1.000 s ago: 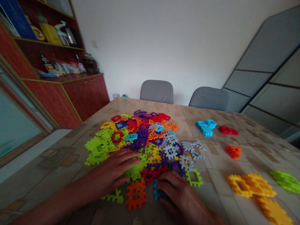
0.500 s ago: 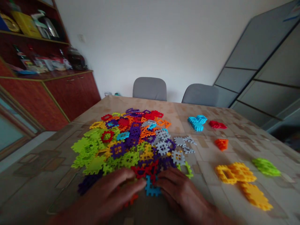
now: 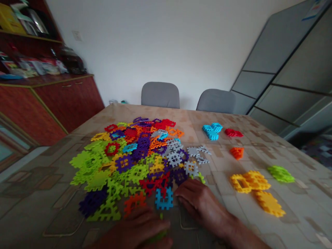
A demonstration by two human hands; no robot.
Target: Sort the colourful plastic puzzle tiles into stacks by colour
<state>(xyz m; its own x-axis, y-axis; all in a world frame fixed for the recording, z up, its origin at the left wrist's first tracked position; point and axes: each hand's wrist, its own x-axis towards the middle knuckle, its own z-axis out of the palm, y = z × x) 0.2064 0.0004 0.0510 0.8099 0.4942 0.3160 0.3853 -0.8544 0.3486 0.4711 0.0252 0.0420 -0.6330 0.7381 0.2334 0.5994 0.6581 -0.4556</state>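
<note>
My left hand is low at the near edge of the view, its fingers closed on a lime green toothed building piece that is mostly covered. Just behind it lies an orange window-shaped piece. My right hand rests on the table with fingers curled together; whatever they may hold is hidden. Close to its fingertips sits a light blue square piece. A red piece and a dark purple piece lie beyond, at the front of a mixed pile.
On the right, sorted by colour, stand yellow pieces, a lime green stack, an orange stack, red pieces and light blue stacks. Two grey chairs stand behind the table.
My left hand has come back from the pile towards me, now with a lime green piece. My right hand has left the light blue piece and is beside it. The view has turned right.
</note>
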